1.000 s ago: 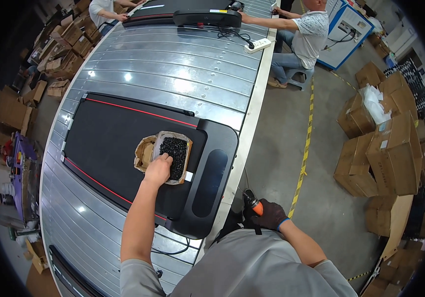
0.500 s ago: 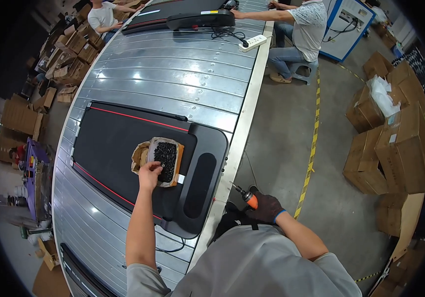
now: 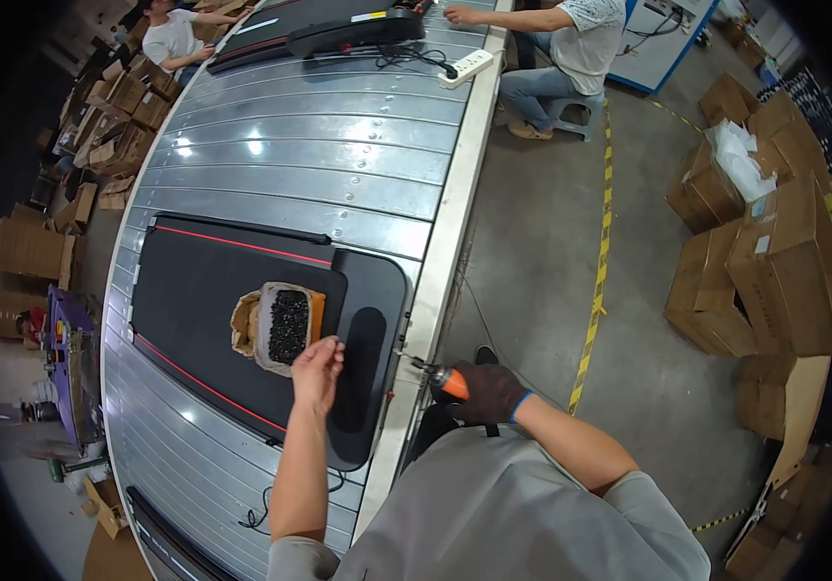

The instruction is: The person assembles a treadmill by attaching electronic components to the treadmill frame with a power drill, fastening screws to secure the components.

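My left hand (image 3: 318,376) hovers over the near side of a treadmill deck, its fingers pinched together beside a box of small black screws (image 3: 289,326). Whatever sits between the fingertips is too small to make out. My right hand (image 3: 490,392), in a dark glove with a blue cuff, grips an orange and black power screwdriver (image 3: 452,383). Its bit points left, over the table's metal edge. The black treadmill (image 3: 212,261) with red side lines lies flat on the slatted metal table, and the open cardboard box rests on it.
A second treadmill (image 3: 358,34), a white power strip (image 3: 466,69) and a black cable lie at the table's far end. Two people work there, one seated on a grey stool (image 3: 575,114). Cardboard boxes (image 3: 786,266) are stacked at the right, beyond a yellow-black floor line (image 3: 599,290).
My left hand has come out of the screw box and moved right and nearer, fingers pinched. The screwdriver has shifted left to the table edge. The view has turned slightly.
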`<action>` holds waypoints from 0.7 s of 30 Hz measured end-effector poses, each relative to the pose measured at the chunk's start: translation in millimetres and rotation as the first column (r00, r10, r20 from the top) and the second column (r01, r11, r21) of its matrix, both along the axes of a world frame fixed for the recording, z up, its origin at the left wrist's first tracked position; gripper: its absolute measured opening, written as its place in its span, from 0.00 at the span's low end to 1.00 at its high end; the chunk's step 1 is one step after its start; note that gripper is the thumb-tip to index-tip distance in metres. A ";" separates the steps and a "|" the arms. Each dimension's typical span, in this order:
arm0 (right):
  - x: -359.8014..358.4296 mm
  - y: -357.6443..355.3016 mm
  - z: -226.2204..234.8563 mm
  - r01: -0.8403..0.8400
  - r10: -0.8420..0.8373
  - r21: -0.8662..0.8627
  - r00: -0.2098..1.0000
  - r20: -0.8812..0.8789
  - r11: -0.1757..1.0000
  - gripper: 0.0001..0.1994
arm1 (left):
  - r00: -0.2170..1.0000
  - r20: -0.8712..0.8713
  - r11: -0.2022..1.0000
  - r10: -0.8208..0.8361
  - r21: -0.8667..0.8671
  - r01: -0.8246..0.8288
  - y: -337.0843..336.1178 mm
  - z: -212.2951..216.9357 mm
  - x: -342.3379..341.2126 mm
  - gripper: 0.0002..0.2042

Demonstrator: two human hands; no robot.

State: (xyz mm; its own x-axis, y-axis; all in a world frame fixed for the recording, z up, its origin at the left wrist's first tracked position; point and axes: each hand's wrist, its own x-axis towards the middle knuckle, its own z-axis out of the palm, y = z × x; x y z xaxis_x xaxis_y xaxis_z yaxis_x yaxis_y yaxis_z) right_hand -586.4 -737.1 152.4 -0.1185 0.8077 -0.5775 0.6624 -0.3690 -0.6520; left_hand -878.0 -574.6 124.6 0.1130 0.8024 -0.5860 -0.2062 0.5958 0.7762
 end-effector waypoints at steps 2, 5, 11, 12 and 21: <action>1.5 6.6 2.1 -0.081 0.083 0.126 0.997 -0.006 0.989 0.30 | 0.987 0.154 0.994 0.042 -0.109 -0.026 -26.7 -8.8 21.1 0.06; 9.6 15.8 4.5 -0.125 0.125 0.104 0.992 0.011 0.987 0.30 | 0.955 0.290 0.984 0.060 -0.178 -0.008 -45.6 -8.6 52.7 0.08; 37.2 22.0 7.5 -0.120 0.122 0.084 0.992 -0.019 0.989 0.25 | 0.946 0.313 0.977 0.082 -0.212 -0.014 -52.7 -13.7 85.2 0.07; 43.4 21.5 3.6 -0.144 0.146 0.091 0.989 -0.026 0.985 0.28 | 0.945 0.315 0.976 0.088 -0.218 -0.019 -54.4 -15.7 90.0 0.07; 102.0 20.8 -12.1 -0.207 0.212 0.120 0.977 -0.028 0.971 0.28 | 0.989 0.146 0.993 -0.008 -0.112 0.025 -63.2 -23.9 136.4 0.07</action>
